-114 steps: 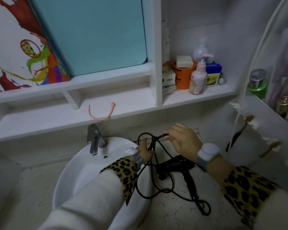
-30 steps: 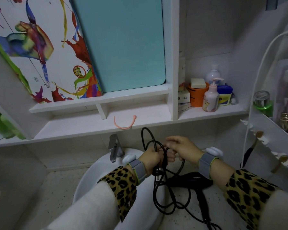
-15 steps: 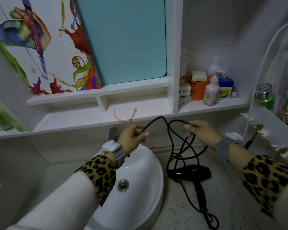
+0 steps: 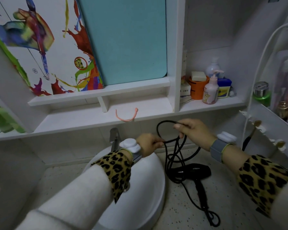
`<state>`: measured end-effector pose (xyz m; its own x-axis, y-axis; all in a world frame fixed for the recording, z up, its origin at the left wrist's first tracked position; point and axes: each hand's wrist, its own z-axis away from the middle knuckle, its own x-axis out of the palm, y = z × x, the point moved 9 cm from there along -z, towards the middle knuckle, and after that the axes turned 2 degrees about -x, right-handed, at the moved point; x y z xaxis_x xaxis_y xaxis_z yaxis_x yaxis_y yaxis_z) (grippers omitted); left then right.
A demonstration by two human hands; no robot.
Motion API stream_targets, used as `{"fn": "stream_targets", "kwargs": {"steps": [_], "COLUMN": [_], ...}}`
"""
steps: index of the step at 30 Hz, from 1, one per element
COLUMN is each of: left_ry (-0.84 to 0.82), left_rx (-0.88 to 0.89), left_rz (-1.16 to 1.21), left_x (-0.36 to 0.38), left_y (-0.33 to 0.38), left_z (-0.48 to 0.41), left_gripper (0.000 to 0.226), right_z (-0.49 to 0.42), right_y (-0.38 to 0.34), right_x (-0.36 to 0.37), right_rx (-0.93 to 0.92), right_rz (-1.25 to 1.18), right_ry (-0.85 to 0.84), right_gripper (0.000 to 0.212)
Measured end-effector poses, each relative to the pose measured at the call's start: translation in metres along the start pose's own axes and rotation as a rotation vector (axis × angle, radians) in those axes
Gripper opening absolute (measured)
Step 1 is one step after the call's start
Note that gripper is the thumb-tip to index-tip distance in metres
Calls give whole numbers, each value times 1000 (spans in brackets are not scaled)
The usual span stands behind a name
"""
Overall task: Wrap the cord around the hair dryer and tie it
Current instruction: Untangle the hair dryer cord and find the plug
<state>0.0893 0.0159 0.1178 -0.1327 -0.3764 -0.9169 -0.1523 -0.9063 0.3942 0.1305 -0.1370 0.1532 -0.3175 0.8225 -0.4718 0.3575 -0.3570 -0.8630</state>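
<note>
A black hair dryer lies on the speckled counter right of the basin, handle pointing toward me. Its black cord rises from it in several loose loops. My left hand pinches one strand over the basin's back edge. Higher and to the right, my right hand grips the top of a loop, with strands hanging down from it to the dryer. A pink tie lies on the white shelf above the faucet, apart from both hands.
A white basin with a metal faucet sits below my left arm. Bottles and an orange cup stand on the right shelf. A white rack with brushes and jars juts in at the right.
My hands have come closer together than half a second ago. The left hand dropped toward the basin rim, and the right hand now holds a smaller loop of cord.
</note>
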Motion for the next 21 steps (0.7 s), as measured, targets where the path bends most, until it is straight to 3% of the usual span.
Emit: {"fn": "stream_targets", "kwargs": {"steps": [1, 4, 7, 9, 11, 15, 16, 19, 21], "left_ry": [9, -41, -211, -250, -210, -146, -155, -115, -43], "left_rx": [-74, -315, -147, -56, -130, -315, -329, -375, -362], "left_rz": [96, 947, 1470, 1613, 1639, 1471, 1426, 1245, 1105], "left_x": [1, 18, 26, 25, 32, 40, 41, 35, 20], "left_y": [2, 9, 41, 50, 43, 23, 21, 16, 16], "left_z": [-5, -7, -3, 1, -4, -2, 2, 13, 16], "left_gripper": [27, 26, 21, 32, 32, 30, 32, 36, 39], "right_z": [4, 12, 13, 15, 18, 16, 17, 17, 21], "right_y": [-11, -24, -6, 8, 18, 12, 7, -8, -5], "right_x": [16, 42, 28, 22, 29, 35, 38, 37, 26], "right_rx": [-28, 5, 173, 227, 257, 194, 166, 98, 174], "right_rz": [-1, -155, -317, -341, -319, -115, -12, 361, 318], "right_ry": [-77, -168, -35, 14, -1, -2, -11, 30, 122], "right_gripper": [15, 19, 36, 27, 17, 68, 68, 23, 8]}}
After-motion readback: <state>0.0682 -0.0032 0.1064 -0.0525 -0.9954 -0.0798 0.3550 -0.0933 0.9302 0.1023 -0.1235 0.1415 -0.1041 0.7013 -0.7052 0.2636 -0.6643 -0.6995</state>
